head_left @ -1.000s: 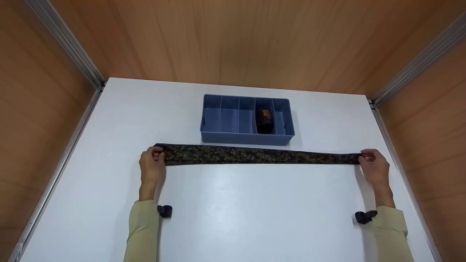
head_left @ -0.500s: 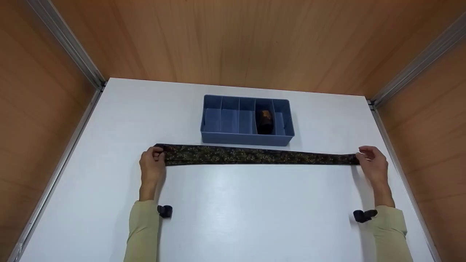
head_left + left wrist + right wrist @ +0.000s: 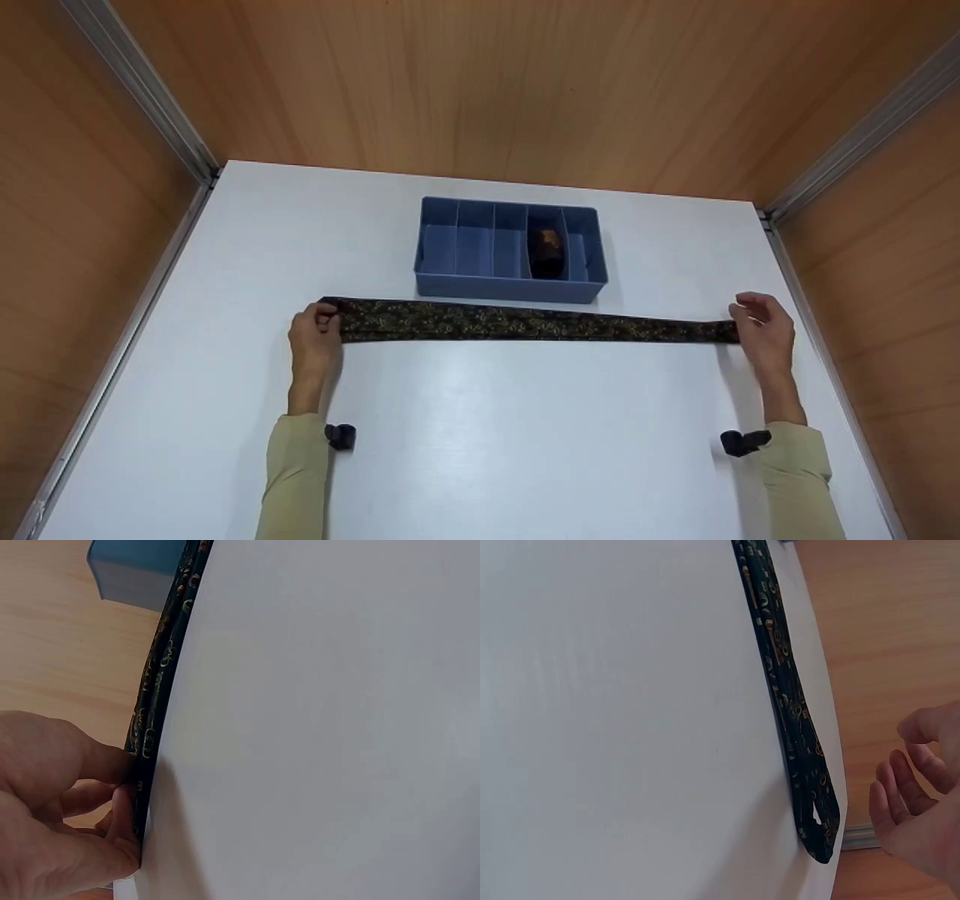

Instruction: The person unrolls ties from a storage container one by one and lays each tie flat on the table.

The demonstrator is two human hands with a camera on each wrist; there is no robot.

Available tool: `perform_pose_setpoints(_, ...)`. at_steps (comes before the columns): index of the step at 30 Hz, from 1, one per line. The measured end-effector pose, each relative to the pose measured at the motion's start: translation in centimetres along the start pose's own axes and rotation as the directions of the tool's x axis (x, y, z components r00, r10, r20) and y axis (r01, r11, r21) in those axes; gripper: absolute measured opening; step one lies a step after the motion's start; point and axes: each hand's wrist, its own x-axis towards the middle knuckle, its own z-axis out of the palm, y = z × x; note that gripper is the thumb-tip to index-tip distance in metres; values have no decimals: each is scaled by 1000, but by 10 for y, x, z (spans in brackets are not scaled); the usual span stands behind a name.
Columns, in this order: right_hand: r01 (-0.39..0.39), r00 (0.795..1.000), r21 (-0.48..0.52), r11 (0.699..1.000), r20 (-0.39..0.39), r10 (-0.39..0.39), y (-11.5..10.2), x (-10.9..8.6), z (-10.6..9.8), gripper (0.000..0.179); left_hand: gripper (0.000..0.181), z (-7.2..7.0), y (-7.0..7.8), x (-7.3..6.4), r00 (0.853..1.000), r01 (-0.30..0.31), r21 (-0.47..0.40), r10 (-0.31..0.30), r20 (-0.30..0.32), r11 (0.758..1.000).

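A dark necktie (image 3: 487, 321) with a small gold pattern stretches left to right across the white table, folded so that a loop end (image 3: 821, 832) shows in the right wrist view. My left hand (image 3: 313, 341) pinches its wider left end between thumb and fingers. In the left wrist view the fingertips (image 3: 124, 847) press the cloth from both sides. My right hand (image 3: 765, 337) is raised by the narrow right end, fingers parted and bent, holding nothing. The right wrist view shows a gap between this hand and the tie.
Behind the tie stands a blue divided box (image 3: 510, 289) with several compartments. A dark rolled item with an orange-brown patch (image 3: 547, 251) sits in the second compartment from the right. Wooden panels (image 3: 480, 90) enclose the white table (image 3: 525, 435) at the back and sides.
My right hand has let go of the tie's narrow end, lifted a little and shifted left, its fingers spreading apart. The left hand and the tie stay almost still.
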Motion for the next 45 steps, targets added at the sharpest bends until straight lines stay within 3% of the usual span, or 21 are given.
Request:
perform_pose_setpoints(6,3,1000,54,999,-8,-3,-10,-1,5,33,23,1,0,-1,1000,2,-5,-2,-3,1000)
perform_pose_setpoints(11,-9,1000,87,996,7,8,-34,-10,7,33,23,1,0,-1,1000,12,-6,-12,11,1000)
perform_pose_setpoints(19,116,993,190,975,-16,-115,-48,-15,12,29,24,0,0,-1,1000,2,-2,-2,10,1000)
perform_pose_setpoints(29,155,988,226,962,-35,-151,-60,-16,21,28,24,2,-2,0,1000,6,-7,-6,2,1000)
perform_pose_setpoints(45,340,939,323,883,-69,-336,-76,-13,44,26,24,3,-2,0,1000,-5,0,5,0,1000)
